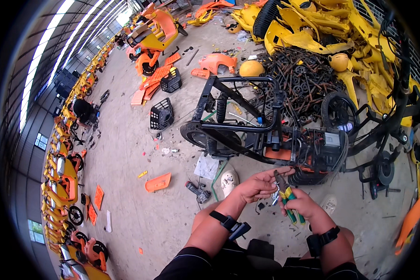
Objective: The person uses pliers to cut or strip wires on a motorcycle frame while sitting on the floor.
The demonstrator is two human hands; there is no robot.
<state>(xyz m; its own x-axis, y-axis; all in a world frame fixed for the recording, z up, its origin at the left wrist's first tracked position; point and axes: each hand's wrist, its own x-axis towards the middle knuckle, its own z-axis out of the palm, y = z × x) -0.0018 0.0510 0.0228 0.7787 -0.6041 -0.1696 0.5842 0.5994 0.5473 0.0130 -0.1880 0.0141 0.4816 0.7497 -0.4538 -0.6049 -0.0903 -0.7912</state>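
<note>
My right hand (pixel 300 205) is closed around a pair of pliers (pixel 289 201) with green and yellow handles. The dark jaws point up and away from me, close to the fingers of my left hand (pixel 257 185). On that left hand the index finger reaches forward while the thumb presses in toward the other fingers; whatever lies between them is too small to make out. Just beyond both hands stands a stripped scooter frame (pixel 238 126) of black tube, its rear wheel (pixel 198 136) at the left and a wired unit (pixel 329 144) low on its right part.
A cordless power tool (pixel 198 191) and an orange panel (pixel 157 182) lie on the concrete floor. Black baskets (pixel 161 114) sit farther off. Behind the frame rise heaps of dark metal parts (pixel 294 84) and yellow body panels (pixel 312 28). Scooters (pixel 63 177) line the left; a person (pixel 84 111) crouches there.
</note>
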